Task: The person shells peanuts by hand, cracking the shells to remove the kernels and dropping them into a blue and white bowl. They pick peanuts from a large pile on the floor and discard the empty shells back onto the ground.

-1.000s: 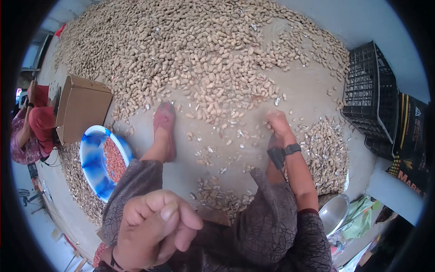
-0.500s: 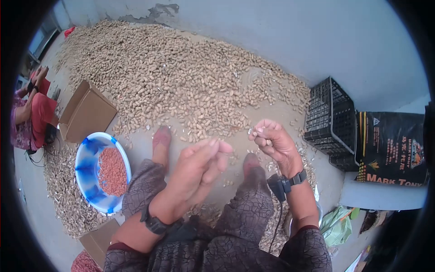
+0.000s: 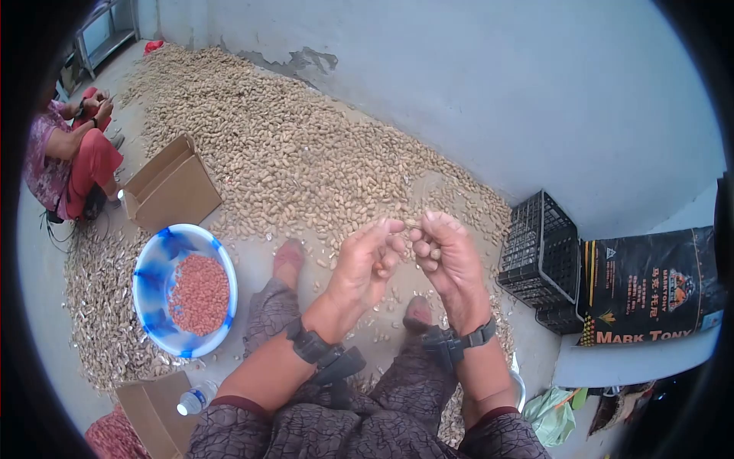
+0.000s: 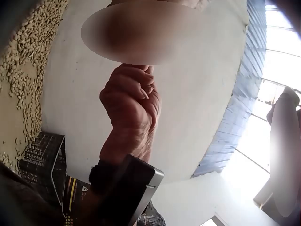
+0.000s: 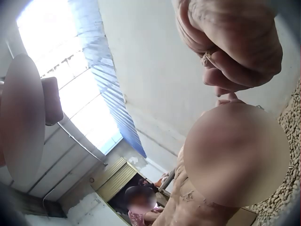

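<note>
Both hands meet at chest height in the head view, fingertips almost touching. Between them is a small pale peanut [image 3: 411,223], partly hidden by the fingers. My left hand [image 3: 359,268] pinches its near side with thumb and forefinger, the other fingers curled. My right hand [image 3: 453,264] grips the other side between thumb and curled fingers. In the right wrist view a bit of shell [image 5: 206,59] shows at the curled fingers of my right hand [image 5: 230,42]. The left wrist view shows my right hand [image 4: 131,101] with fingers bent; a blur covers part of that view.
Unshelled peanuts [image 3: 283,153] spread along the wall. A blue-and-white basin [image 3: 145,294] holds reddish kernels; cardboard boxes [image 3: 180,191], a bottle [image 3: 195,398] and a seated person [image 3: 80,153] are on the left. Black crates [image 3: 535,245] and a black sack [image 3: 650,287] stand right.
My right hand has risen from the floor with a peanut, and both hands have come together around it. The head view has tilted up, showing more wall.
</note>
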`<state>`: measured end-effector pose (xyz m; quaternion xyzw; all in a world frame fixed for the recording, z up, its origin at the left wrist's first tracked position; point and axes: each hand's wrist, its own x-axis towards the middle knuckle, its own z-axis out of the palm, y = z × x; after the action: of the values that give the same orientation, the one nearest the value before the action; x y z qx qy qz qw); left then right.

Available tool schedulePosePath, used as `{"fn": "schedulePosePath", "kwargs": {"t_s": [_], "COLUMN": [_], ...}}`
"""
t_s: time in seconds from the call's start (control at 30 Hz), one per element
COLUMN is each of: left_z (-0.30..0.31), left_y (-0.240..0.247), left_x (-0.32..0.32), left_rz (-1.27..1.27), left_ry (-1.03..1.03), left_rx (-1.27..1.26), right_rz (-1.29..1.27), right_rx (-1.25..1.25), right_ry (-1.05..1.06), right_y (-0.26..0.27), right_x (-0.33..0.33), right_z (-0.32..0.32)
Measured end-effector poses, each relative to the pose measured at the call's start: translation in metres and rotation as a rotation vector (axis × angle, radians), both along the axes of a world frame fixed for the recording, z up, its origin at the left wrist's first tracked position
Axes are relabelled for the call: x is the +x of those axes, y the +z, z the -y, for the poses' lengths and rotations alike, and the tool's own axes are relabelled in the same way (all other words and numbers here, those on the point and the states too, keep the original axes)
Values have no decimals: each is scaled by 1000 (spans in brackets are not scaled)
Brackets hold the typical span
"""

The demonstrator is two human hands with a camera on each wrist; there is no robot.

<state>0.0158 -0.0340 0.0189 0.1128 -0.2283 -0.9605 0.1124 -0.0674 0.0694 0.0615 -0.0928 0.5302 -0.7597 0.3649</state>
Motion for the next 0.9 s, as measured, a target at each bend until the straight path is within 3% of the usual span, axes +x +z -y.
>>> {"fn": "schedulePosePath", "kwargs": {"t_s": [0.1,0.27,0.53,0.9], "left_z": [3,2,-11,-18], "left_y": [-7,-9,-4,-11], "left_x": [-2,-2,-9,-18], "left_rz": [25,-25,53,12], "left_ry": [-14,-15,21,8], "left_rx": [137,-50,-154,-225], "right_rz": [121,219,-20,-130], "right_rx": [-46,-120,-83,21], "right_ry": [-36,-33,-129,-162], "right_y": [-3,-17,-21,-20], "right_x": [6,6,13,25], "right_z": [3,-1,-10,-17]}}
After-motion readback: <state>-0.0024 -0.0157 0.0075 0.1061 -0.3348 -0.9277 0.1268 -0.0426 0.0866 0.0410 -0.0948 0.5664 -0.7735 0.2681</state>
